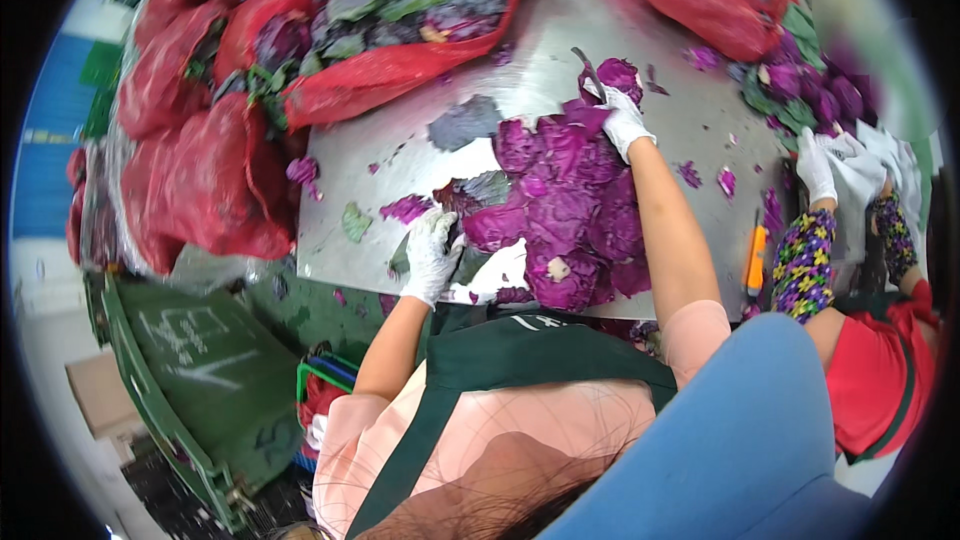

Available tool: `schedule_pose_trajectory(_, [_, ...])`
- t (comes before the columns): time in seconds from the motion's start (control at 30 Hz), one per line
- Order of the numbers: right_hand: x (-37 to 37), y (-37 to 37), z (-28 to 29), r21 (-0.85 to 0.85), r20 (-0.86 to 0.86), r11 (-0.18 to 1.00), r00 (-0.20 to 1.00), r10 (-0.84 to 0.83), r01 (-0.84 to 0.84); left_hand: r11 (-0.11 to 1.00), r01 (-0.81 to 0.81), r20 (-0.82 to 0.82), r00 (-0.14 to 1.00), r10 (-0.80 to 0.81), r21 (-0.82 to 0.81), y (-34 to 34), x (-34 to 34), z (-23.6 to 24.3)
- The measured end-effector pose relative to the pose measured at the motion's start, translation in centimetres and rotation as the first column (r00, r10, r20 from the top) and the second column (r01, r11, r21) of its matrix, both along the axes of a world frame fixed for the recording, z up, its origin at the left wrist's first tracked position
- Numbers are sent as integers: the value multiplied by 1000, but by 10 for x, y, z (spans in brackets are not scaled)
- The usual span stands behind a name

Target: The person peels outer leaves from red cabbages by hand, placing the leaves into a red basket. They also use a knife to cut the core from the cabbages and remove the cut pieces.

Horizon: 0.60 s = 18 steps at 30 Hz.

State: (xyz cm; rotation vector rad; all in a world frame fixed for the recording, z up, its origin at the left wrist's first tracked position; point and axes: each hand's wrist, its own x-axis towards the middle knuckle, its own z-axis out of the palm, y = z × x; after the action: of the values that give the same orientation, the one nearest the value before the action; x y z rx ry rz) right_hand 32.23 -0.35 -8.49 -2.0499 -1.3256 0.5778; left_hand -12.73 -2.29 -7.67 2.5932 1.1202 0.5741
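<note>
purple cabbages (565, 200), heaped on a metal table (335, 170), close to the six o'clock edge. at one o'clock of the heap, the white-gloved right hand (625, 118), seemingly curled around a dark curved tool (588, 70) beside the farthest cabbage. between eight and nine o'clock, the gloved left hand (435, 252), fingers bent near dark leaves (490, 188); impossible to tell whether pinching any. probably dense and rather heavy, firm at the core, slick where waxy, with outer leaves apt to tear. best cupped singly, from beneath or at three and nine o'clock of each round side, never by a loose leaf. at ten o'clock, a gaping red sack (390, 80), leafy contents on show.
</note>
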Motion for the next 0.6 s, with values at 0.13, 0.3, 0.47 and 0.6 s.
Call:
schedule_pose_trajectory(0.13, [-18, 23, -7, -115, 104, 981, 980, 169, -157, 984, -143, 369, 913, 173, -108, 7, -23, 8])
schedule_pose_trajectory(0.3, [-13, 24, -8, -196, 183, 962, 957, 224, -188, 838, -367, 823, 255, 507, -403, 78, -80, 10])
schedule_pose_trajectory(0.47, [-14, 27, -11, -177, 178, 965, 957, 227, -196, 795, -598, 347, 770, 535, 102, 202, -147, -3])
schedule_pose_trajectory(0.6, [-9, 27, -16, -167, 165, 969, 964, 207, -180, 676, -735, -259, 664, 702, -52, 215, -114, -17])
